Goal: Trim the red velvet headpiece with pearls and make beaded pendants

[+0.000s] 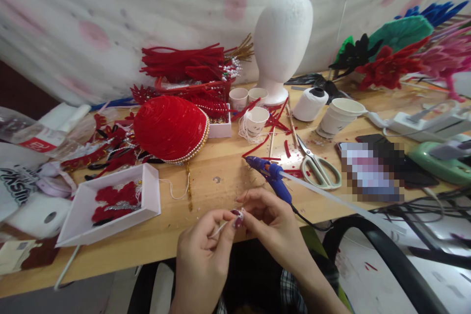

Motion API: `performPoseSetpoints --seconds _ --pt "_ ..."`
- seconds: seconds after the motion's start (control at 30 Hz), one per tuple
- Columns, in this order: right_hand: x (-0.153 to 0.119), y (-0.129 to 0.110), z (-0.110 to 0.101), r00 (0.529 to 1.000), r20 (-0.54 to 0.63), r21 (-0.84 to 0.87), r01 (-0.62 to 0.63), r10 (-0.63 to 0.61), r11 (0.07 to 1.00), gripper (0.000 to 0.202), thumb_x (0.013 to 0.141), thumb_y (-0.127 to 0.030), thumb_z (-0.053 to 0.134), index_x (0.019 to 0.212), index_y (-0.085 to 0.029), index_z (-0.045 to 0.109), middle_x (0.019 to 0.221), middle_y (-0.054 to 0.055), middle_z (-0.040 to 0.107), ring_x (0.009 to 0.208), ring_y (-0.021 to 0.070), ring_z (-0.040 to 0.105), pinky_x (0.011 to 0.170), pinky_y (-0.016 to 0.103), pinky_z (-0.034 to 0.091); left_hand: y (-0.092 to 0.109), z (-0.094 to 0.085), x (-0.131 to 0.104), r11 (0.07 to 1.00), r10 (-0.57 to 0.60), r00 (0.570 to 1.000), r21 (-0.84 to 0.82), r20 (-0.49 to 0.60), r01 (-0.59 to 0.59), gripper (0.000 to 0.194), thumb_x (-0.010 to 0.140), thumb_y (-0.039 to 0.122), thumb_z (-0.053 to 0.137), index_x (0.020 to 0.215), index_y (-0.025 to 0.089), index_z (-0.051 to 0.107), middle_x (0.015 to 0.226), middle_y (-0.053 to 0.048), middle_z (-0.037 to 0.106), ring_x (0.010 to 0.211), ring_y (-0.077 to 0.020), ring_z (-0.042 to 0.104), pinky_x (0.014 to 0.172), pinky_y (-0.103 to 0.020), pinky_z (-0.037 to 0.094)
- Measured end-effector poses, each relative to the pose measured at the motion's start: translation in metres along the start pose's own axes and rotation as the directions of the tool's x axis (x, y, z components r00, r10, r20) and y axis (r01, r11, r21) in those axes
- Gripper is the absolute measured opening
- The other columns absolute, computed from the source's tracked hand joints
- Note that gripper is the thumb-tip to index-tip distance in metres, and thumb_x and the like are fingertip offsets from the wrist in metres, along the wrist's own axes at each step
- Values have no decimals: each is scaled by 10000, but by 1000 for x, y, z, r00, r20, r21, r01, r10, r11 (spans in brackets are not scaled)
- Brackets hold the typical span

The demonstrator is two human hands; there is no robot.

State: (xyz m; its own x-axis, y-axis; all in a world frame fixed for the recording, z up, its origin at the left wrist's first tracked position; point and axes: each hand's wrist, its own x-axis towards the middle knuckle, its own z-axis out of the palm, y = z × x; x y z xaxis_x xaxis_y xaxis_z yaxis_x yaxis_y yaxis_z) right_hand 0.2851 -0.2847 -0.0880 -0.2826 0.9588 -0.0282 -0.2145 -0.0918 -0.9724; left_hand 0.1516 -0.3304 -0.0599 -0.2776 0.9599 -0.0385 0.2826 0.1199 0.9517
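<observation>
My left hand point(204, 250) and my right hand point(275, 223) meet over the table's front edge, with thumbs and fingertips pinched together. Thin white string point(221, 228) runs between the fingers of my left hand. Small white strands also show at the fingertips of my right hand, beside dark red nails; exact details there are too small to make out. Just beyond my right hand lies a blue glue gun point(270, 176) with a long translucent glue stick point(324, 195) in its back. Scissors with pale green handles point(321, 170) rest behind it.
A red wrapped dome with a beaded rim point(167, 127) stands left of centre, behind a white box point(110, 228) of red pieces. Farther back are a white foam head point(283, 39), paper cups point(256, 120) and a thread spool point(309, 104). Phones point(370, 171) lie right; a chair armrest point(371, 235) is below.
</observation>
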Motion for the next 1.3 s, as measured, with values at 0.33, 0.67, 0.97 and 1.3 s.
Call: performPoseSetpoints --seconds 0.33,0.67,0.97,1.3 --pt "2 1 -8 931 354 376 -223 83 899 302 788 -271 844 909 -185 580 778 26 753 659 126 720 520 142 513 -5 -8 8 961 -180 983 -206 48 186 221 795 407 700 783 192 650 694 -2 716 626 -169 696 574 -220 557" --pt "3 1 -1 990 118 204 -103 80 974 282 724 -264 882 869 -190 652 709 -12 696 604 121 671 449 148 469 -6 -16 10 988 -105 994 -114 26 108 209 803 392 695 790 185 676 703 -3 710 603 -151 669 546 -203 527" --pt "-5 2 5 992 16 -222 126 -126 967 211 808 -90 635 965 -223 684 838 12 733 726 156 701 632 229 550 -3 0 -1 1000 21 993 18 114 -23 166 867 326 613 801 199 698 643 7 675 550 -130 638 524 -178 517" --pt "0 2 -2 998 53 100 -43 38 994 220 778 -235 828 944 -204 687 735 -7 706 623 113 668 499 154 511 -10 -10 6 986 -140 990 -94 -13 138 210 819 399 682 801 190 670 651 6 691 574 -142 645 505 -183 480"
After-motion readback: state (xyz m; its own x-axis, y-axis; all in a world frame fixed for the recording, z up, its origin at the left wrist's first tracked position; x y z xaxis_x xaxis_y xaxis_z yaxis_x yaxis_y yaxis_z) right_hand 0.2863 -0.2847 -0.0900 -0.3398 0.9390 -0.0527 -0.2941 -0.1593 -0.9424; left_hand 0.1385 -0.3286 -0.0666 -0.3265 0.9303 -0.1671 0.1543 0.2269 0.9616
